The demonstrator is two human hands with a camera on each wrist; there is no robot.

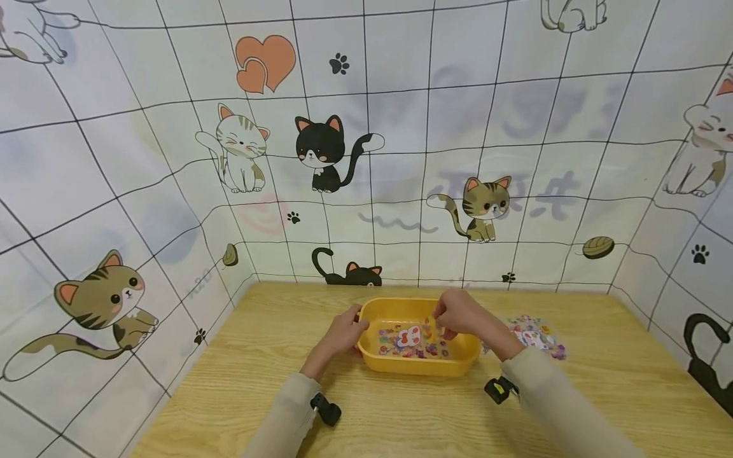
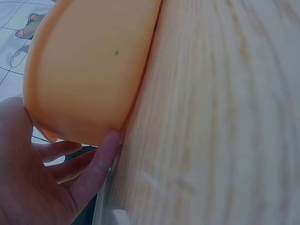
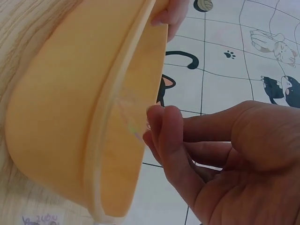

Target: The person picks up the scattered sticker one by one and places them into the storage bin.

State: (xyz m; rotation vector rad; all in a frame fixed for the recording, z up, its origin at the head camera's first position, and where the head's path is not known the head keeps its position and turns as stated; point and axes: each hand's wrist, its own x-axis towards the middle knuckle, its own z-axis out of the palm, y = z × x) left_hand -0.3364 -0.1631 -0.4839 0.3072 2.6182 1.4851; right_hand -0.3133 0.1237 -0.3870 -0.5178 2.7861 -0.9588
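A yellow plastic basin (image 1: 418, 366) stands on the wooden table. My left hand (image 1: 347, 331) grips its left end, thumb at the rim; in the left wrist view the left hand's fingers (image 2: 105, 150) lie against the basin's outer wall. Over the right part of the basin is my right hand (image 1: 462, 312), its thumb and fingertips pinched together. Between them is a thin clear sticker sheet (image 3: 131, 124), hanging down toward the basin and mostly see-through. Inside the basin lie colourful stickers (image 1: 395, 340), among them a white rabbit-like figure with a red bow (image 1: 409, 337).
To the right of the basin, more colourful sticker sheets (image 1: 538, 337) lie flat on the wooden table (image 1: 275, 318). Behind the table hangs a white gridded cloth (image 1: 395, 191) printed with cartoon cats. Each sleeve has a small black device (image 1: 326, 409) at the wrist.
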